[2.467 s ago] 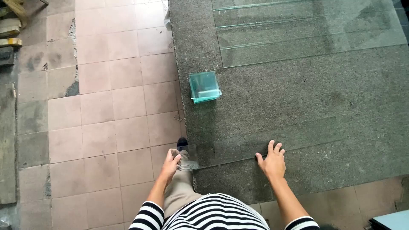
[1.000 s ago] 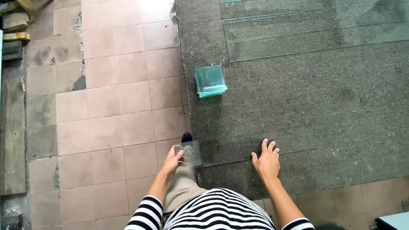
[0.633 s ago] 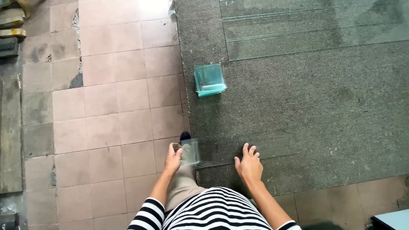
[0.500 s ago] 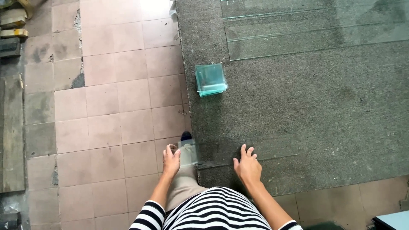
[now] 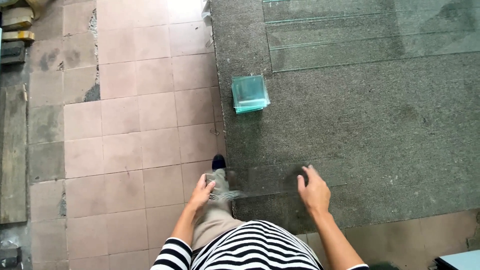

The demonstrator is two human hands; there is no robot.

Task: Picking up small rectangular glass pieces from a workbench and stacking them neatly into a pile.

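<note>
A long narrow clear glass strip (image 5: 270, 179) lies along the near edge of the grey carpeted table (image 5: 380, 135), and its left end sticks out past the table's corner. My left hand (image 5: 202, 192) grips that overhanging end, thumb on top. My right hand (image 5: 314, 192) rests on the strip further right, palm down, with its fingertips at the strip's far edge. A small stack of greenish glass squares (image 5: 250, 93) sits on the table beyond my hands, near its left edge.
Large clear glass sheets (image 5: 370, 35) lie flat across the far part of the table. Left of the table is a pink tiled floor (image 5: 135, 125), with my dark shoe (image 5: 218, 162) on it. Wooden blocks (image 5: 17, 22) lie at the far left.
My right hand has slid left along the strip, closer to my left hand. My left hand has stayed on the strip's overhanging end.
</note>
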